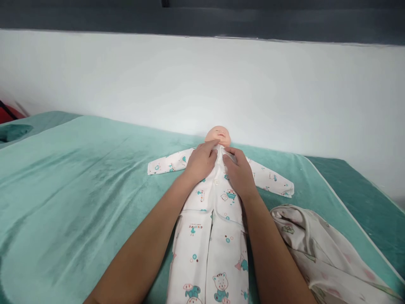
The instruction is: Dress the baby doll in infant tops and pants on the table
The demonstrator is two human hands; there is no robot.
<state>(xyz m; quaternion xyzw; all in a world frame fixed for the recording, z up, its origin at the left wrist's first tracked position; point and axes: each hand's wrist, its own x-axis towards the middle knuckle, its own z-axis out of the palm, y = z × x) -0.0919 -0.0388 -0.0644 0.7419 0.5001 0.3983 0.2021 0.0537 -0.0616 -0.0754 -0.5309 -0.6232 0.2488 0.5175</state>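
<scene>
White printed fabric lies beneath the fingers of the left hand and the right hand, which we place either side of the centre line of the top, just below the head of the doll. Each thumb stands close to its neighbouring fingers, leaving a narrow gap; we cannot tell whether an edge is pinched there. We judge that this mirrored placement steadies both collar edges evenly. The doll lies on its back, head toward the white wall, which gives both our forearms straight access along its length. Its sleeves spread flat to both sides, apparently leaving the chest unobstructed. The top looks thin and soft, with small teal prints; matching trousers extend toward us. The head is rounded, smooth and plastic-looking. Underneath, a teal cover shows short, plush pile with brushed streaks. Beside the right forearm, a crumpled, pale patterned cloth lies in loose folds.
</scene>
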